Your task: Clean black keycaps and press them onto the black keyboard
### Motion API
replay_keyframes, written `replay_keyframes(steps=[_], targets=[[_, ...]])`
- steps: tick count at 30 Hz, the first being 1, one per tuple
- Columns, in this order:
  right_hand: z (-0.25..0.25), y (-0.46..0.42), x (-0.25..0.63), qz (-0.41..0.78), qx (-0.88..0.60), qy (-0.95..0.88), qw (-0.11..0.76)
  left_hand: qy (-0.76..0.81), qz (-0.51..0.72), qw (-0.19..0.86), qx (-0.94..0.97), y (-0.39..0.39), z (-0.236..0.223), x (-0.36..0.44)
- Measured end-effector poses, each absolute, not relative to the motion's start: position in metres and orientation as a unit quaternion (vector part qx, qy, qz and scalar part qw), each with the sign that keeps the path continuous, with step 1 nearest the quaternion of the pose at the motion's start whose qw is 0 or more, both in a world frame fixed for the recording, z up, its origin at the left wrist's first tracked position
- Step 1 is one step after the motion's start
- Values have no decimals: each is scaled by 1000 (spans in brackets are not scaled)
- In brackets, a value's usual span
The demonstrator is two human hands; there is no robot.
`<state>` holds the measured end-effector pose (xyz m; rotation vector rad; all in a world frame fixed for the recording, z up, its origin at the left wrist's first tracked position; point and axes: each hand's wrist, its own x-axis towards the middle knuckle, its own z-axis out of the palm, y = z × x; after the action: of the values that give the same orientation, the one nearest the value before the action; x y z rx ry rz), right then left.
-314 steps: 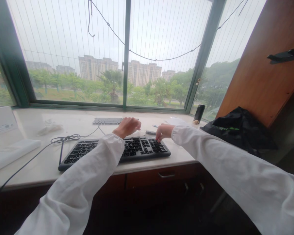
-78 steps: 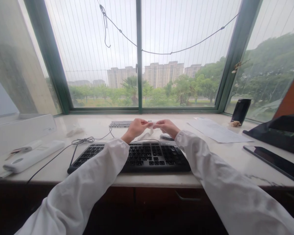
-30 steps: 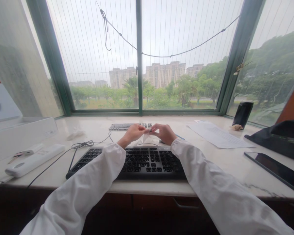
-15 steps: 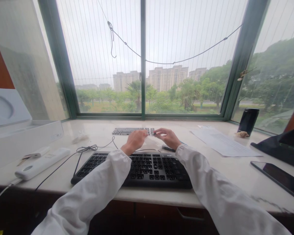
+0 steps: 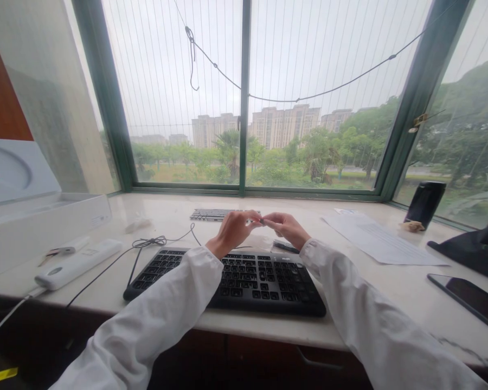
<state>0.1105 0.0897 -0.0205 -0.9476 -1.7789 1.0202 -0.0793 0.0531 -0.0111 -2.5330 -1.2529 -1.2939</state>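
My left hand (image 5: 232, 232) and my right hand (image 5: 288, 229) meet above the far edge of a black keyboard (image 5: 264, 304). Between their pinched fingertips is a small dark keycap (image 5: 262, 221), mostly covered by the fingers. The keyboard lies flat near the counter's front edge with many bare key sockets showing, and my left sleeve hides part of it. Behind my left hand, loose keycaps (image 5: 210, 214) are laid out in rows. A crumpled white tissue (image 5: 261, 241) lies under my hands, and a slim dark tool (image 5: 285, 247) is beside my right wrist.
A bundled cable (image 5: 149, 242) runs left of the keyboard. Farther left are a white power strip (image 5: 79, 264), keys (image 5: 57, 252) and an open white box (image 5: 81, 208). Rightward lie paper sheets (image 5: 380, 238), a phone (image 5: 472, 298), a black can (image 5: 425, 205) and a black bag (image 5: 475, 250).
Half a second ago my hands were apart over the tissue, the keycap in my right fingers. Now the fingertips have come together on it. Earlier, my right hand was down at the keyboard's right-hand keys.
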Motion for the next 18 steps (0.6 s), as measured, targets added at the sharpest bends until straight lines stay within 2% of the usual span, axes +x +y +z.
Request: replay_keyframes(steps=[10,18], targets=[[-22,91,113,386,-361,-740,416,-379,-440,67,-812,58,-15,-80],[-23,93,116,273,-307,-800,437,-396,-400,90,-822,57,-15,-83]])
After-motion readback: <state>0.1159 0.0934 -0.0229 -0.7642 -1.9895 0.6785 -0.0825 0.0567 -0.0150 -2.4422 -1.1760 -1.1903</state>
